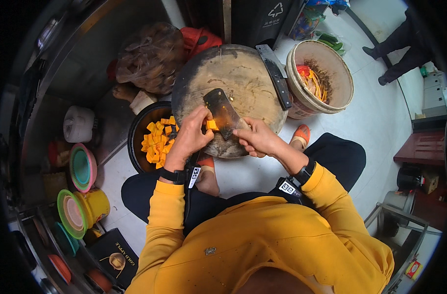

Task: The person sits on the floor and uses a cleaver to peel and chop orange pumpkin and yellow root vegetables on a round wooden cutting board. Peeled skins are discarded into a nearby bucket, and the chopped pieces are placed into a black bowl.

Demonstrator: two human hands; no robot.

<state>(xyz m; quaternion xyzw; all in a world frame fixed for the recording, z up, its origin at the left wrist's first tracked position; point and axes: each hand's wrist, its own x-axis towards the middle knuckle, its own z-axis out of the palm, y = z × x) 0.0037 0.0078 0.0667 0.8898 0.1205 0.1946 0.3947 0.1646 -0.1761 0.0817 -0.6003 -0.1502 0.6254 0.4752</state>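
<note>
My right hand (258, 136) grips the handle of a cleaver (223, 110), its broad dark blade tilted over a round wooden chopping block (242, 81). At the blade's left side, my left hand (194, 130) holds a small piece of orange pumpkin-like flesh (211, 125) between thumb and fingers. Small orange bits cling to the blade. Left of the block, partly behind my left forearm, stands a dark round basin (132, 147) holding many orange cubes (157, 141). A second cleaver (273, 73) with a black handle lies along the block's right edge.
A white bucket (343, 84) with orange peelings (315, 86) stands right of the block. Behind are a plastic bag of brown produce (150, 58) and a dark waste bin (271, 18). Colored plastic baskets (83, 167) stand at left. A person's legs (396, 44) show at upper right.
</note>
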